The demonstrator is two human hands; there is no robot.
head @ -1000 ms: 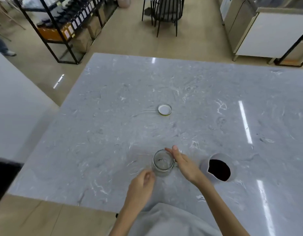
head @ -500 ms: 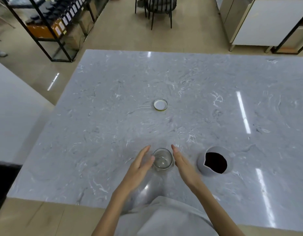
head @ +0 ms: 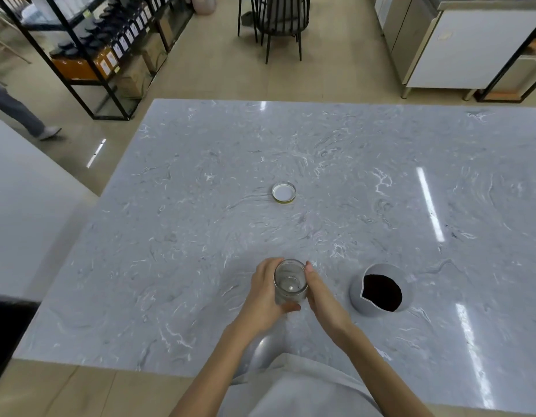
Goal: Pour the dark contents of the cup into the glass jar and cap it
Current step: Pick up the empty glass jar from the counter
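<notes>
An empty clear glass jar (head: 290,281) stands upright and uncapped near the front of the grey marble table (head: 200,251). My left hand (head: 265,296) wraps around its left side, thumb across the front. My right hand (head: 320,293) lies flat against the jar's right side, fingers straight. A grey spouted cup (head: 381,291) holding dark grounds sits on the table just to the right of my right hand. The jar's lid (head: 284,192), white inside with a gold rim, lies upturned farther back on the table.
A black wire shelf (head: 89,49) with bottles and boxes stands at the back left. A dark chair (head: 275,22) and a white cabinet (head: 471,46) stand beyond the table. A person's leg (head: 17,112) shows at the far left. A white counter (head: 26,206) is on the left.
My left hand closed around the jar's left side, where half a second ago both hands were apart from it. My right hand moved in against the jar's right side.
</notes>
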